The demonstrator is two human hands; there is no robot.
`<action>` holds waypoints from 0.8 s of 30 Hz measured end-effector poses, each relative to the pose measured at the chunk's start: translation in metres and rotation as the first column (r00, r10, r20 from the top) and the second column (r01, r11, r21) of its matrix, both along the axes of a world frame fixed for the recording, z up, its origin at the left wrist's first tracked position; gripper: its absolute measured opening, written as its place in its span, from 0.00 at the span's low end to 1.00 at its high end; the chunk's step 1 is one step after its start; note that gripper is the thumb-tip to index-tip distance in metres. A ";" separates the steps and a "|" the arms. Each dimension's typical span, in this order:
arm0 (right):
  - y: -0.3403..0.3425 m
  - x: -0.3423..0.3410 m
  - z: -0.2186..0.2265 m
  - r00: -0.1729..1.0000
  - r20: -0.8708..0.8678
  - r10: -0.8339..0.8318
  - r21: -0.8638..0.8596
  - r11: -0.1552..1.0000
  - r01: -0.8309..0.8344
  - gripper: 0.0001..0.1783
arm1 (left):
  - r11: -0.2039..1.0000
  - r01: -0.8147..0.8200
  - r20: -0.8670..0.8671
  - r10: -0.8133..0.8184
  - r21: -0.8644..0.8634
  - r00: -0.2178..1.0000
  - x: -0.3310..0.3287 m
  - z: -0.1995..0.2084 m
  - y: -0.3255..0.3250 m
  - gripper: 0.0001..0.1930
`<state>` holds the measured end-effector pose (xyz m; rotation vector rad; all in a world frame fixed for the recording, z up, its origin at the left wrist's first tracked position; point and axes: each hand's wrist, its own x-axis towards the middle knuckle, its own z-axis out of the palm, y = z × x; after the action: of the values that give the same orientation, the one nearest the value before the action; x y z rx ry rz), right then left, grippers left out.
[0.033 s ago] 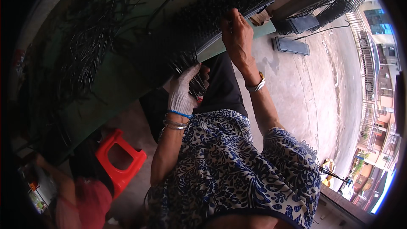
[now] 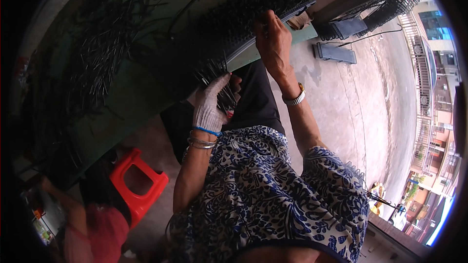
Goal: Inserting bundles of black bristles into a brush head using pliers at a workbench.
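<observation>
My left hand (image 2: 210, 101) wears a white knitted glove with a blue cuff and is closed around a bundle of thin black strips (image 2: 227, 98), whose ends stick out past the fingers. Bare and pinched, my right hand (image 2: 273, 44) is up against the near edge of a long black piece densely covered in short bristle-like tufts (image 2: 263, 6). Whatever lies between its fingertips is hidden. The tufted piece rests along the near side of a green table (image 2: 112, 122). A large loose heap of similar black strips (image 2: 105, 48) is spread over the table's left part.
A red plastic stool (image 2: 139, 185) stands on the floor at lower left, beside a person in a red top (image 2: 105, 231). Grey rectangular trays (image 2: 336, 53) lie on the concrete floor (image 2: 360, 102) at right. Brown cardboard (image 2: 299, 20) sits near the tufted piece's right end.
</observation>
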<state>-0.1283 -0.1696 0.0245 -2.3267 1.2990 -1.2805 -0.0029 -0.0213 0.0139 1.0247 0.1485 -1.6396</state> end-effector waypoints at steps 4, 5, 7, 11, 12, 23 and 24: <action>-0.003 0.002 -0.009 1.000 -0.006 0.023 0.055 0.998 -0.022 0.02 | 0.997 -0.083 -0.016 0.083 -0.001 0.996 -0.001 0.008 0.002 0.05; -0.004 0.003 -0.014 0.995 -0.098 -0.018 -0.010 1.000 0.017 0.02 | 0.999 -0.030 0.040 0.031 -0.014 0.999 0.000 0.005 0.002 0.07; -0.002 0.006 -0.013 0.961 -0.272 -0.053 0.060 0.996 0.072 0.06 | 0.999 0.023 0.098 -0.020 -0.025 0.995 0.000 0.003 0.003 0.09; 0.004 0.008 -0.020 0.932 -0.361 -0.030 0.063 0.996 0.057 0.10 | 0.998 0.052 0.152 -0.047 -0.026 0.987 -0.001 0.001 0.004 0.09; 0.008 0.005 -0.019 0.932 -0.360 -0.031 0.063 0.996 0.058 0.10 | 0.998 0.048 0.176 -0.042 -0.032 0.983 -0.001 -0.001 0.004 0.09; 0.043 -0.030 0.014 0.820 0.432 0.374 0.663 0.485 -0.570 0.12 | 0.998 0.047 0.152 -0.039 -0.051 0.988 -0.011 -0.012 0.002 0.08; 0.043 -0.031 0.012 0.773 0.508 0.380 0.604 0.483 -0.635 0.11 | 0.998 0.048 0.132 -0.042 -0.045 0.990 -0.010 -0.013 0.002 0.10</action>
<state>-0.1597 -0.1266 0.0368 -1.6018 0.6934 -0.6470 -0.0132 -0.0191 0.0014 1.1019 -0.0016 -1.6033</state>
